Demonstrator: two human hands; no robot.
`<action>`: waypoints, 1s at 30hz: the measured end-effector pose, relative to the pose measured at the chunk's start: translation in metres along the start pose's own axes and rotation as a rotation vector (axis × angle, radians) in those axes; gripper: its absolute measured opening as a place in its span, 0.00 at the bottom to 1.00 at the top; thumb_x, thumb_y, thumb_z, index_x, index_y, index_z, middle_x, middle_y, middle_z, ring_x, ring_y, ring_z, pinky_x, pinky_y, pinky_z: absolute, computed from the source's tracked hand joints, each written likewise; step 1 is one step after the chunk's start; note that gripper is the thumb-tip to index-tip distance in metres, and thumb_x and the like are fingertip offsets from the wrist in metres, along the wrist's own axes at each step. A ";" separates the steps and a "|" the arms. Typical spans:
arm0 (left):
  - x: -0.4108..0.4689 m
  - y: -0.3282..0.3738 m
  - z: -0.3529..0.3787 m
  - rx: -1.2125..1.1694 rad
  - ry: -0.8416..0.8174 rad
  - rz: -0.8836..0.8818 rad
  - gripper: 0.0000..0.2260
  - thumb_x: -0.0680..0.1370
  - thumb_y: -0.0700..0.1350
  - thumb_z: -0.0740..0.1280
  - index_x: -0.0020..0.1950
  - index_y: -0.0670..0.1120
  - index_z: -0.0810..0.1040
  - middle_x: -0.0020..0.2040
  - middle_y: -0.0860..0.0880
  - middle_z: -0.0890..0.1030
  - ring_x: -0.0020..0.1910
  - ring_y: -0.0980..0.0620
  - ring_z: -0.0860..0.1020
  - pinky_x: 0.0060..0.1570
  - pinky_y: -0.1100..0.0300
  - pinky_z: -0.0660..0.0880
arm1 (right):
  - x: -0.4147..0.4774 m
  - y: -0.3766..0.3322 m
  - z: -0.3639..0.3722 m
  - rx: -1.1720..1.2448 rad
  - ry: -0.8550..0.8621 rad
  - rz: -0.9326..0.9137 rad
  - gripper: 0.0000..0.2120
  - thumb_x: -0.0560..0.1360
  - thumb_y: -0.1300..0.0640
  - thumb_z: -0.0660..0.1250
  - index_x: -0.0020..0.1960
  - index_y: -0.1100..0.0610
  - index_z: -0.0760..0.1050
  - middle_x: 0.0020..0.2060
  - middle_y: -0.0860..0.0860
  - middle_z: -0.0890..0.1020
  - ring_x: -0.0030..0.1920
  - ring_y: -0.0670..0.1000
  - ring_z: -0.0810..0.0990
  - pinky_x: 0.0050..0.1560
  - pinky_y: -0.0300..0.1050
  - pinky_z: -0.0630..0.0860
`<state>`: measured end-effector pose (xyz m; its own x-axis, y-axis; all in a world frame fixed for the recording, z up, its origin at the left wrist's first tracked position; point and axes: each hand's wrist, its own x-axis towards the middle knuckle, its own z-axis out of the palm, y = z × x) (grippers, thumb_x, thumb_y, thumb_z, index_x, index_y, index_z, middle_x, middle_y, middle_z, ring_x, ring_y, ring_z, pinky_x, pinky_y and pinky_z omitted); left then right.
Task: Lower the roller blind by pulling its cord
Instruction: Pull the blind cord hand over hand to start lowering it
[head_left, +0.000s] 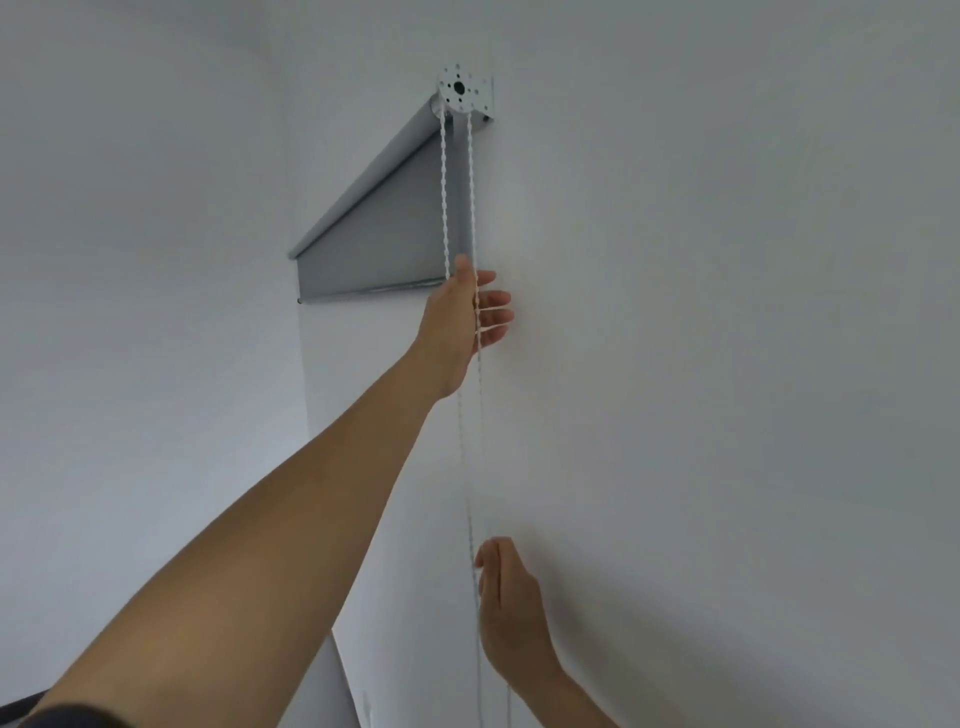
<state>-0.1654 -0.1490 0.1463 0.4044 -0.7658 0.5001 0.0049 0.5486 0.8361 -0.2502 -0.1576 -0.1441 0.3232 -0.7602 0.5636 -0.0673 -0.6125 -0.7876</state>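
A grey roller blind hangs high on the white wall, partly unrolled, its bottom rail just left of my raised hand. A white bead cord drops in two strands from the metal end bracket. My left hand is stretched up at the cord beside the rail, fingers spread; one strand runs across its palm, the other passes behind the thumb. Lower down, my right hand is seen from the back, its fingers closed around the cord strands, which look blurred there.
The white wall fills the right side. Under the blind is the pale window recess, with another white wall to its left. A dark object edge shows at the bottom left corner.
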 end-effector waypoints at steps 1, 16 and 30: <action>0.003 0.005 0.003 0.004 0.015 0.009 0.21 0.84 0.60 0.54 0.58 0.45 0.78 0.39 0.50 0.80 0.30 0.56 0.77 0.31 0.62 0.75 | -0.009 0.008 0.001 -0.019 -0.032 0.022 0.14 0.86 0.53 0.53 0.42 0.48 0.68 0.25 0.47 0.67 0.25 0.45 0.64 0.31 0.45 0.63; -0.067 -0.086 -0.023 0.113 0.045 -0.015 0.18 0.86 0.56 0.54 0.39 0.50 0.69 0.27 0.56 0.66 0.23 0.57 0.61 0.23 0.63 0.56 | -0.014 -0.018 -0.015 0.164 0.003 0.090 0.16 0.82 0.38 0.52 0.62 0.45 0.71 0.50 0.48 0.81 0.51 0.45 0.79 0.55 0.43 0.76; -0.133 -0.134 -0.048 0.335 0.039 -0.013 0.20 0.86 0.53 0.52 0.37 0.48 0.67 0.29 0.50 0.65 0.26 0.54 0.62 0.27 0.59 0.60 | 0.153 -0.193 -0.046 0.308 0.157 -0.196 0.17 0.82 0.41 0.55 0.60 0.52 0.71 0.41 0.44 0.79 0.42 0.43 0.81 0.43 0.41 0.73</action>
<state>-0.1761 -0.1044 -0.0433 0.4408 -0.7549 0.4855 -0.2879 0.3934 0.8731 -0.2314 -0.1651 0.1055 0.1518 -0.6741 0.7229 0.2757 -0.6735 -0.6858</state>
